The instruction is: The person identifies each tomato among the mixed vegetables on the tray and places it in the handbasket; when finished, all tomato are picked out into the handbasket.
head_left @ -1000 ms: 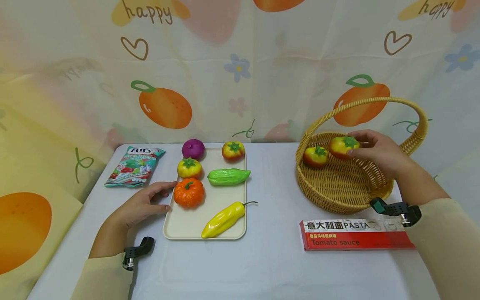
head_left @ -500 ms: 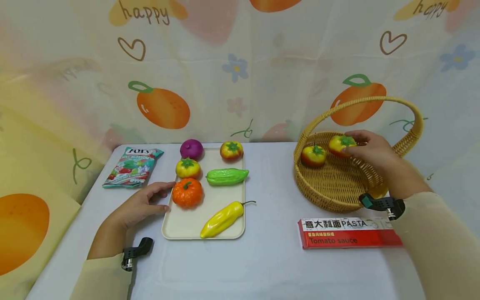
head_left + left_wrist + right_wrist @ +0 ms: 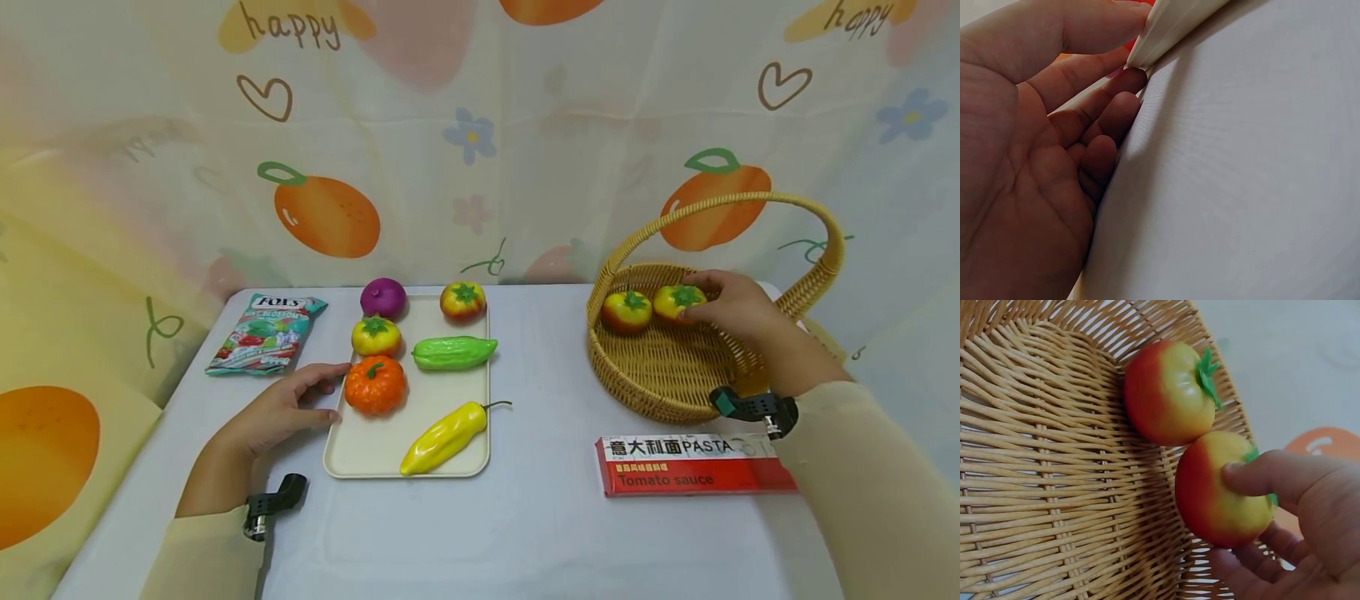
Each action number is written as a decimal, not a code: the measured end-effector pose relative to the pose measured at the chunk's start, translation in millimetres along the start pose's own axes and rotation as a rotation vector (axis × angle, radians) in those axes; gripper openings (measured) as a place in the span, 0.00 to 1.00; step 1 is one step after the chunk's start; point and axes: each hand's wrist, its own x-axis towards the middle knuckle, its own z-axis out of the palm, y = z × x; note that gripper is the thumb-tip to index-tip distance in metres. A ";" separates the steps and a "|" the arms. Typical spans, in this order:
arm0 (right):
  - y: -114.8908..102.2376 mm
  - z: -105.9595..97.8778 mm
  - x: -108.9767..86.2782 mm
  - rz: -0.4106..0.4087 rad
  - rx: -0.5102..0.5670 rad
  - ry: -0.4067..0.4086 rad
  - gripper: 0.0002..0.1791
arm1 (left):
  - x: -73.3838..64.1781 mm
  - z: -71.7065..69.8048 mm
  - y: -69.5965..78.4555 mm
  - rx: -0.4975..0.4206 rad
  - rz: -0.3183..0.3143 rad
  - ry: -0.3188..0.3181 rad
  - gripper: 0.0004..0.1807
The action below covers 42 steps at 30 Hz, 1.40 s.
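In the head view my right hand (image 3: 738, 310) is inside the wicker basket (image 3: 660, 404), holding a red-and-yellow tomato (image 3: 675, 302) with a green leafy top. The right wrist view shows my thumb on one side of this tomato (image 3: 1219, 494) and fingers on the other. It touches a second, similar tomato (image 3: 1166, 394) by the basket wall. My left hand (image 3: 288, 408) rests at the left edge of the cream tray (image 3: 442, 392), thumb and index fingertip touching the rim. The left wrist view shows the other fingers loosely bent beside the tray rim (image 3: 1172, 28).
On the tray are an orange pumpkin (image 3: 375, 387), two more tomatoes, a purple onion (image 3: 383, 298), a green bitter melon (image 3: 454, 353) and a yellow pepper (image 3: 444, 439). A candy bag (image 3: 266, 333) lies left. A pasta box (image 3: 697, 479) lies before the basket, whose handle (image 3: 720, 200) arches overhead.
My right hand has lowered the held tomato deeper into the basket and slightly left, up against the other one. The left hand has stayed at the tray's edge.
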 end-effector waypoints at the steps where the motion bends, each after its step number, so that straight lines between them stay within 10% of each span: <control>1: -0.1 0.3 0.1 0.001 -0.009 -0.006 0.40 | 0.3 0.1 -0.2 0.000 0.002 -0.001 0.39; 42: 3.7 -11.1 -8.0 -0.001 -0.102 -0.068 0.39 | 1.6 0.9 -1.0 -0.023 -0.005 -0.002 0.40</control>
